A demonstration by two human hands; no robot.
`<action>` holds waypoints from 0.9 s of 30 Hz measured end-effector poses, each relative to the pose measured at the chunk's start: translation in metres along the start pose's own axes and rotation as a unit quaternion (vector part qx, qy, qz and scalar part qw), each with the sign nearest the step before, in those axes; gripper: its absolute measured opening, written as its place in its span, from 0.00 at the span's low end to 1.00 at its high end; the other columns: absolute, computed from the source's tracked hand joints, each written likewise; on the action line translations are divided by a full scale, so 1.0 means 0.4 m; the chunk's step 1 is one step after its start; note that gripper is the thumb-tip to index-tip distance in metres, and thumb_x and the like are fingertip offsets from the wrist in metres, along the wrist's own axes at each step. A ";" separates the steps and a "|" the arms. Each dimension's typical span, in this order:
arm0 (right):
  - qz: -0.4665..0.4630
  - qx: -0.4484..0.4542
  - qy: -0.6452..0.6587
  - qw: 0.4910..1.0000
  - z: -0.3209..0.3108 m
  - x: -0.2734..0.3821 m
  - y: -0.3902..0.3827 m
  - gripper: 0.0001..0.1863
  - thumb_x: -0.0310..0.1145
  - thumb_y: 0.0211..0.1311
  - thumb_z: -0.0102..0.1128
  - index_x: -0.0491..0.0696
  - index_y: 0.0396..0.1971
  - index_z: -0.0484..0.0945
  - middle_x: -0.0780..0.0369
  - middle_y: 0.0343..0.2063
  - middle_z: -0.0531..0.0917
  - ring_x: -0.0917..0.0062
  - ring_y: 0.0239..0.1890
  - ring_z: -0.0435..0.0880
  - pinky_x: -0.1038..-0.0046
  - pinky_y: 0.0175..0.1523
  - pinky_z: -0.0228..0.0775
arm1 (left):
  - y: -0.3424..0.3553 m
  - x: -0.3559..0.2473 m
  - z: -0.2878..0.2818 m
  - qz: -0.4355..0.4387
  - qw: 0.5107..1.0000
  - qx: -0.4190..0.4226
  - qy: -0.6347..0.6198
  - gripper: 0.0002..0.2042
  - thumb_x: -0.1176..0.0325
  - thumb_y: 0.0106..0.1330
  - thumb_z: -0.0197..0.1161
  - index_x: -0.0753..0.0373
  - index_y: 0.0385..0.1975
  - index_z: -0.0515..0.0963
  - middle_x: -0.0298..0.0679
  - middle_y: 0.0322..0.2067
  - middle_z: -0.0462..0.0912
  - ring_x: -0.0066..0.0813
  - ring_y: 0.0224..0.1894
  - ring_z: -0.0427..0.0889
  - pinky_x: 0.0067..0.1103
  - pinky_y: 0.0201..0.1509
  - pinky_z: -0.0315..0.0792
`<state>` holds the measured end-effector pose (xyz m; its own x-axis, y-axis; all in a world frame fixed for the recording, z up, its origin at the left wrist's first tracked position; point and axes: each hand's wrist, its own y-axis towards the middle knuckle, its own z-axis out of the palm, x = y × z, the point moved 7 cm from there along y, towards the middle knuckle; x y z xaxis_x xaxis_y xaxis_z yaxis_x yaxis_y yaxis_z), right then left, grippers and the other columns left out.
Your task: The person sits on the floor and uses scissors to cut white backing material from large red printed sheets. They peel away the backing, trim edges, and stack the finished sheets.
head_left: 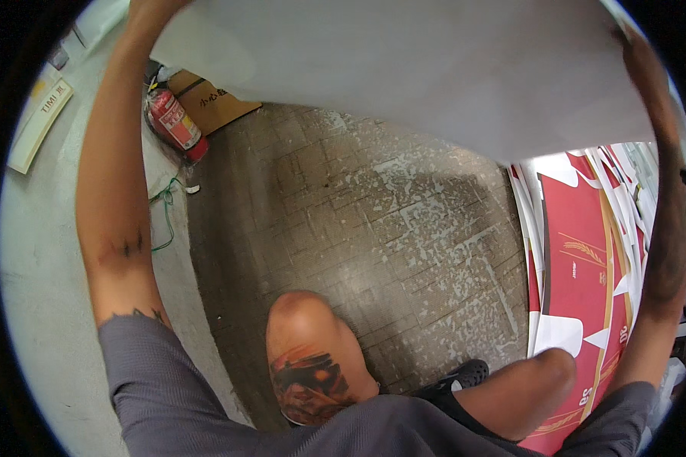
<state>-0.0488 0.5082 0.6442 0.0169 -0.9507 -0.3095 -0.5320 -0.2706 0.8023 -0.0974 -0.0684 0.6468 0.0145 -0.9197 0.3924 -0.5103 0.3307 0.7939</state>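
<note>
A large pale grey-white sheet (419,68) spans the top of the view between my two raised arms, its lower edge hanging above the floor. At the upper left rim, my left hand (158,6) is mostly cut off beside the sheet; its fingers are hidden. My right hand (626,36) is dark and small at the upper right, closed on the sheet's edge. Below it lies a stack of red printed sheets (575,228) with gold bands and white cut-out shapes, at my right.
A red fire extinguisher (177,126) stands at the left by a brown cardboard piece (209,103). A green cord (165,213) lies near it. Left is a pale grey surface (42,266) bearing a cream strip (42,126). My bent knees rise over the worn tiled floor (343,206).
</note>
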 end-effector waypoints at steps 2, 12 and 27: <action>-0.025 0.130 -0.133 0.982 0.089 0.036 -0.199 0.16 0.26 0.65 0.51 0.50 0.51 0.79 0.54 0.38 0.86 0.63 0.40 0.86 0.61 0.44 0.77 | -0.212 -0.035 0.060 0.039 0.995 0.089 0.006 0.18 0.71 0.56 0.62 0.58 0.49 0.79 0.52 0.35 0.84 0.53 0.36 0.83 0.41 0.42 0.78; 0.135 0.364 0.149 0.909 0.422 0.635 -1.299 0.30 0.31 0.50 0.64 0.46 0.57 0.72 0.53 0.56 0.75 0.56 0.59 0.71 0.53 0.65 0.57 | -1.181 -0.741 0.421 0.080 0.796 0.540 -0.261 0.08 0.72 0.51 0.63 0.58 0.31 0.85 0.46 0.33 0.86 0.45 0.39 0.86 0.37 0.45 0.79; 0.729 0.171 0.344 0.567 0.436 0.860 -1.582 0.48 0.18 0.52 0.63 0.43 0.69 0.41 0.41 0.63 0.56 0.52 0.63 0.65 0.61 0.68 0.56 | -1.389 -1.081 0.157 0.145 0.497 0.641 -0.566 0.22 0.56 0.66 0.60 0.65 0.54 0.75 0.53 0.52 0.79 0.50 0.55 0.78 0.38 0.58 0.72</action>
<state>0.1459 0.3788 -0.0591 -0.3871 0.0082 0.9220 -0.5366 0.8112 -0.2325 0.1258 0.1320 0.0068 -0.3429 -0.6424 -0.6854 -0.4888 0.7451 -0.4538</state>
